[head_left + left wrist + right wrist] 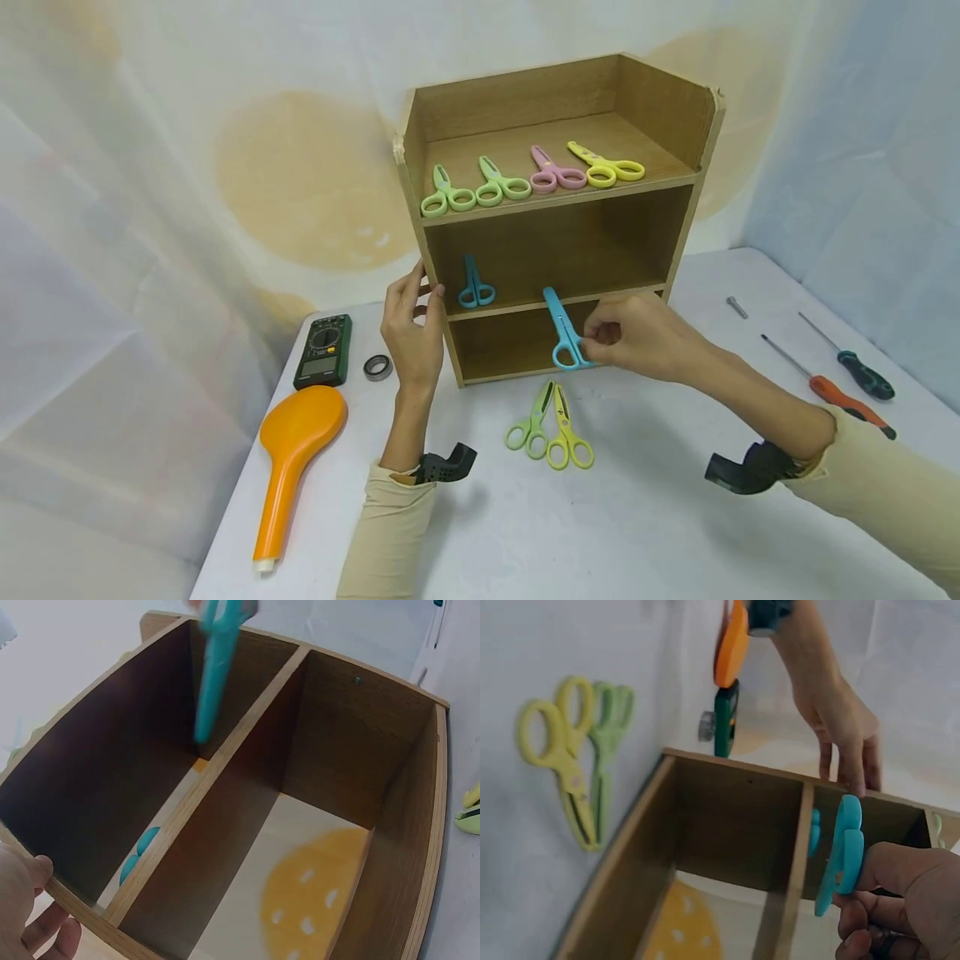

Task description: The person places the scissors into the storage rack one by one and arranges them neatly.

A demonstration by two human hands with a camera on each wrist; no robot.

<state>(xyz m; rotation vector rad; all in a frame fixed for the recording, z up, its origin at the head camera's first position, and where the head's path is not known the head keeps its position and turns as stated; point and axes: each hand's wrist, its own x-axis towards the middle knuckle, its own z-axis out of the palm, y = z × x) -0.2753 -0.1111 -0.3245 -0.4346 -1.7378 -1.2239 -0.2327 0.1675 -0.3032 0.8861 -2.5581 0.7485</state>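
Note:
My right hand [637, 333] pinches blue scissors [562, 329] by one handle loop, blades pointing up, in front of the middle board of a wooden shelf unit [555, 200]. At the unit's left side is my left hand [412, 333], holding the side panel with the thumb at its front edge. Other blue scissors [475, 285] lie at the left of the middle tier. Along the top tier are two green scissors [447, 193], pink scissors [555, 172] and yellow scissors [607, 167]. On the table before the unit lie green scissors [531, 429] and yellow scissors [567, 442].
To the left on the white table [510, 533] are a multimeter [324, 350], a ring bearing [378, 367] and an orange paddle-shaped thing [296, 442]. A bolt [737, 307], a red-handled screwdriver [840, 396] and a green-handled screwdriver [858, 371] lie to the right.

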